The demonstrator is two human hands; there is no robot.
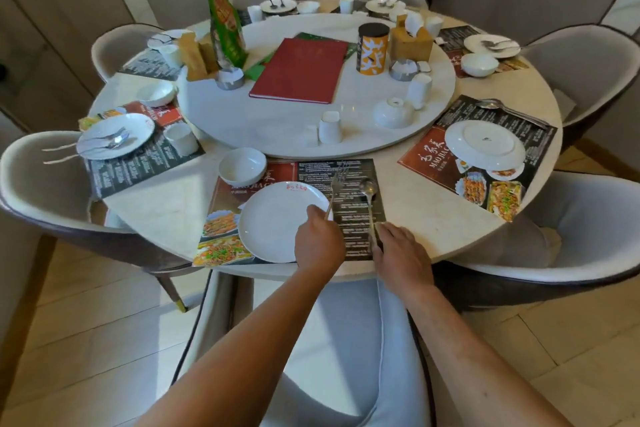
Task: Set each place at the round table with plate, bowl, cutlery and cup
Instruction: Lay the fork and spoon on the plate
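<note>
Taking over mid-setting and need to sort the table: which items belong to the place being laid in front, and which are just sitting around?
In the job:
plate
bowl
fork, in left hand
spoon, in right hand
upturned cups on the turntable, none yet at this place

Lying about:
red menu book
orange canister
green packet
tissue box

At the near place, bare placemat (349, 170) lies open beyond the fork (336, 184) and spoon (368, 189), up to the turntable (277, 135) edge. The bowl (242, 166) blocks the plate's (273, 222) far left. Bare tabletop (415, 211) lies free to the right; upturned cups (329, 126) and an inverted bowl (394, 113) crowd the turntable's near rim.
</note>
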